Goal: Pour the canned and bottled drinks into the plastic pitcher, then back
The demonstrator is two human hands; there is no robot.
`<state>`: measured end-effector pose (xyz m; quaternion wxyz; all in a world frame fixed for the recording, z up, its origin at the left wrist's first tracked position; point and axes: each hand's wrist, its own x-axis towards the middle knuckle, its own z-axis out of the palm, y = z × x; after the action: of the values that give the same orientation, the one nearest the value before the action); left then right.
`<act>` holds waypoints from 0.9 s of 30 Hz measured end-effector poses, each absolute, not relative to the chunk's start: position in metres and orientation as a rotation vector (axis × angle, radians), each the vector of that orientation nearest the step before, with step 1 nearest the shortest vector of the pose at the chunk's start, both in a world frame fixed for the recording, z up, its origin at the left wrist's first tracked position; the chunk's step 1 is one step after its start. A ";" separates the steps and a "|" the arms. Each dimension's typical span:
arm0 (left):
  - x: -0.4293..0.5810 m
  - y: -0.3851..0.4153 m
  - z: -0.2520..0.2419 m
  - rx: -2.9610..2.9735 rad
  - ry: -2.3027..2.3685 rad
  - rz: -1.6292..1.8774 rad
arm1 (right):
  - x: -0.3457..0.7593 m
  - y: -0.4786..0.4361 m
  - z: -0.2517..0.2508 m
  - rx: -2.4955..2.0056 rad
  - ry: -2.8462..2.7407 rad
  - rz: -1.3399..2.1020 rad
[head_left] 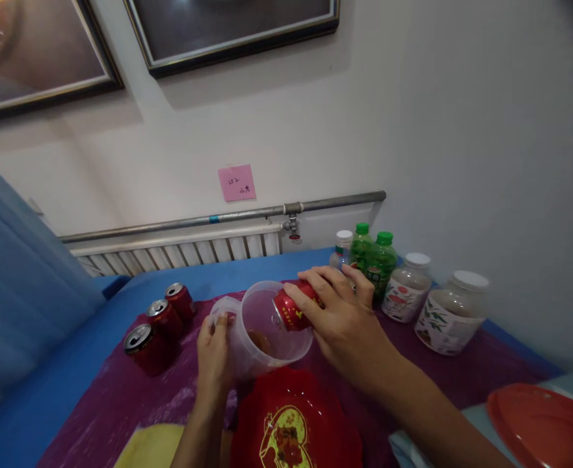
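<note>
My right hand (342,312) is wrapped round a red drink can (293,309), tilted on its side with its top end over the mouth of a translucent plastic pitcher (279,351). Some brown liquid (258,340) shows inside the pitcher. My left hand (215,354) grips the pitcher at its left side, where the handle is, and the pitcher leans toward me. Just in front of it lies a red scalloped tray (296,396) with a gold print.
Three opened red cans (144,348) stand at the left on a purple plastic sheet (183,400). To the right are green-capped bottles (382,260) and white-lidded jars (449,315) along the wall. A red lid (544,422) and a yellow item (152,445) lie nearer me.
</note>
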<state>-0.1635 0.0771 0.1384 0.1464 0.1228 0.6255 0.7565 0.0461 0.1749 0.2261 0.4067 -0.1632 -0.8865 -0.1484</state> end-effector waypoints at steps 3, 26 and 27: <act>-0.160 0.074 0.138 0.367 1.801 2.161 | 0.044 0.171 0.226 -0.409 -2.257 -0.398; -0.147 0.061 0.142 0.541 1.950 2.094 | 0.046 0.163 0.226 -0.429 -2.324 -0.506; -0.146 0.061 0.143 0.543 1.932 2.096 | 0.046 0.162 0.226 -0.425 -2.327 -0.504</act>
<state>-0.1463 0.0611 0.1426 0.1194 0.1856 0.6611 0.7171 0.0457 0.1622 0.2262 0.3537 -0.1643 -0.9000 -0.1947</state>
